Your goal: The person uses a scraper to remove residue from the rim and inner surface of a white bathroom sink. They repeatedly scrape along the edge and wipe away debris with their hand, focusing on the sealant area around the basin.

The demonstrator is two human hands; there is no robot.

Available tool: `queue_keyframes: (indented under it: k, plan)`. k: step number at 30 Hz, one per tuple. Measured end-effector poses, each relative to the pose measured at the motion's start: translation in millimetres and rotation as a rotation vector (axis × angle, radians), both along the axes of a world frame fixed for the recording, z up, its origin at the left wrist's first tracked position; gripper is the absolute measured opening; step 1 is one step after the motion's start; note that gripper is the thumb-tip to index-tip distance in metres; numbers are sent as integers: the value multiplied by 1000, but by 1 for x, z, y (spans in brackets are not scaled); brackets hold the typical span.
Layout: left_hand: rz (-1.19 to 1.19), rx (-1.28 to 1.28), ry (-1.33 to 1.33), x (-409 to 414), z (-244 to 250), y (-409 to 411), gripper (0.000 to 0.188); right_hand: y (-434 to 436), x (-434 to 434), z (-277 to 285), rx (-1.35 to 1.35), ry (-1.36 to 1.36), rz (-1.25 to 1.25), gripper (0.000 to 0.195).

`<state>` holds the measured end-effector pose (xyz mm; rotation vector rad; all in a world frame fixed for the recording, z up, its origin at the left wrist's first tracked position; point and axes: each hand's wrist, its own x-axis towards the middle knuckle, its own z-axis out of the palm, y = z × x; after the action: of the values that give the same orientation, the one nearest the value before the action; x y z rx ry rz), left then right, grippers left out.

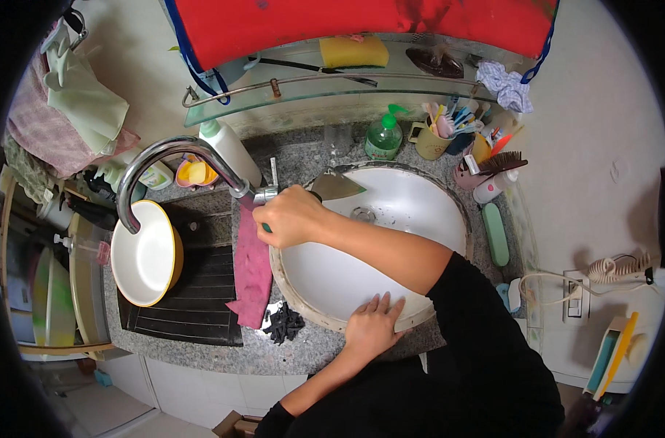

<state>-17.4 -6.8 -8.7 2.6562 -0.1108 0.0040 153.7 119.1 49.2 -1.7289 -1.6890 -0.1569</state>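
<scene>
My right hand (288, 216) is closed around the green handle of a putty knife (338, 186). Its broad metal blade rests by the far-left rim of the white sink basin (332, 279), where the edge looks worn and dark. The chrome faucet (162, 148) stands just left of that hand. On the front rim lies my left hand (371, 324), flat with fingers spread and holding nothing. Small dark bits are scattered near the drain (363, 214). Left of the basin, a heap of black strips (284, 322) sits beside a pink cloth (254, 268).
A white bowl with a yellow outside (146, 257) stands under the spout on the black drainboard (201, 295). Behind the basin are a green soap bottle (384, 137) and a mug of toothbrushes (433, 139). A glass shelf (310, 98) overhangs the back; a green case (495, 234) lies right.
</scene>
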Motion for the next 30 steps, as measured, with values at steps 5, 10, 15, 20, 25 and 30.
queue_keyframes:
  k: [5, 10, 15, 20, 25, 30]
  plan:
    - [11, -6, 32, -1, -3, 0, 65, -3, -19, 6, 9, 13, 107, 16]
    - [27, 62, -95, 0, -4, 1, 59, 0, -15, 11, -3, -4, 132, 17]
    - [21, -2, -11, 0, -2, 0, 63, 0, 6, -2, -3, 1, 57, 16]
    - [43, 71, -71, 0, 0, 0, 61, -1, -18, 0, -4, 9, 173, 15]
    - [21, 16, -13, 1, 1, 0, 61, -6, -10, 4, 12, 9, 159, 14]
    - [42, 45, -103, 0, -1, -3, 61, -14, 9, -6, -25, -34, 123, 14]
